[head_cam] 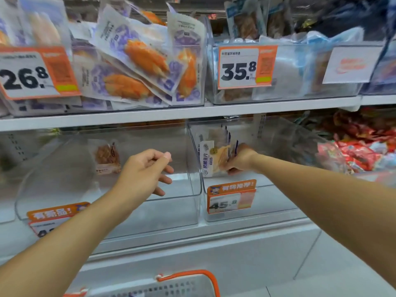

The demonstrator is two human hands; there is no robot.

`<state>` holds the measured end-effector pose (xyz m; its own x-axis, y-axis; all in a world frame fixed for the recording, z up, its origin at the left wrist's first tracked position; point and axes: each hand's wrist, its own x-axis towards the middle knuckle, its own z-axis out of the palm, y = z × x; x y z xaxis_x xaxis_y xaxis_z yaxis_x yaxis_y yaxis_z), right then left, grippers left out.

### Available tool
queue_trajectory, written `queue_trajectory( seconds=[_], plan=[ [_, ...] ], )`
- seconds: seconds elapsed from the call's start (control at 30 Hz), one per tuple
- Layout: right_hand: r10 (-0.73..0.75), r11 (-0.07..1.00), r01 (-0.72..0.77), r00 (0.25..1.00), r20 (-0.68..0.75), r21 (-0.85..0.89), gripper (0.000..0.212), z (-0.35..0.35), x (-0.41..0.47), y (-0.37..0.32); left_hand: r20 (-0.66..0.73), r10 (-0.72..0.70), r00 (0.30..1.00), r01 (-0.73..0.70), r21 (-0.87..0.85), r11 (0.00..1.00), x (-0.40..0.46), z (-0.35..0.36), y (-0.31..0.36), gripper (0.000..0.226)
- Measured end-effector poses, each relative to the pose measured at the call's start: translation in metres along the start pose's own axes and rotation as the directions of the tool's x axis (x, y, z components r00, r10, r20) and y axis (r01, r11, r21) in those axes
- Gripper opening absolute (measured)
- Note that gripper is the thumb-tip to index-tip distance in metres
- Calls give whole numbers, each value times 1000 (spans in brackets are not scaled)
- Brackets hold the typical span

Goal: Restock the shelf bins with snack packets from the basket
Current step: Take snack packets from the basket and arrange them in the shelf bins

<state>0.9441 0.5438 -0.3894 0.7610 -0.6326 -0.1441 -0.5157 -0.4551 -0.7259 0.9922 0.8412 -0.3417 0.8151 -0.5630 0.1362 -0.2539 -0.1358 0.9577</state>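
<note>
1. Two clear bins sit side by side on the lower shelf (214,236): the left bin (107,211) and the right bin (267,202). Their side walls meet at a shared upright edge between the two hands.
2. The left bin is nearly bare. One brown snack packet (106,157) stands upright against its back; the floor in front of it is open.
3. The right bin holds a small stack of packets (216,155) in its front left corner, close against the dividing wall. To the right of the stack, the bin looks open, though glare on the plastic makes this hard to confirm.
4. The right hand (240,158) is inside the right bin, fingers curled closed around the stack's right edge.
5. The stack stands on end, long axis vertical, printed faces turned toward the left and front.
6. The left hand (145,170) hovers over the left bin's front rim, holding nothing. Thumb and forefinger are nearly pinched; the other fingers are loosely spread.
7. The upper shelf edge (128,116) overhangs both bins and limits room above the hands.
8. The basket (171,286), with orange handle, lies at the bottom edge of view, below the shelf.
9. An orange price tag (231,197) hangs on the right bin's front wall.
</note>
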Motion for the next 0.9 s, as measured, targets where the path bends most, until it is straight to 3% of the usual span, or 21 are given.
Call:
queue_trajectory(
  seconds=[0.1,0.3,0.5,0.7,0.77,0.83,0.9],
  plan=[
    [-37,978,25,998,-55,-208,47,3,7,-2,16,2,1000,-3,13,1000,0,0,-3,22],
    [-35,965,13,996,-79,-261,62,9,13,-10,34,-5,999,6,-6,1000,2,5,-3,22],
    [88,990,-90,996,-22,-112,62,6,11,-14,54,-8,999,7,9,1000,6,6,-6,21],
    [179,977,-184,982,-54,-108,60,-18,-14,-12,74,-32,997,30,21,999,2,2,-5,17],
    [91,982,-119,979,-184,-149,50,-34,-43,-20,81,55,995,-62,87,994,-7,-4,-1,12],
    [-145,953,25,912,-385,-301,41,-42,-89,-33,133,226,965,-247,170,954,-24,-18,1,8],
    [-423,873,261,826,-373,-412,45,-32,-148,-48,249,292,923,-347,214,913,-49,-36,-10,10]
  ],
)
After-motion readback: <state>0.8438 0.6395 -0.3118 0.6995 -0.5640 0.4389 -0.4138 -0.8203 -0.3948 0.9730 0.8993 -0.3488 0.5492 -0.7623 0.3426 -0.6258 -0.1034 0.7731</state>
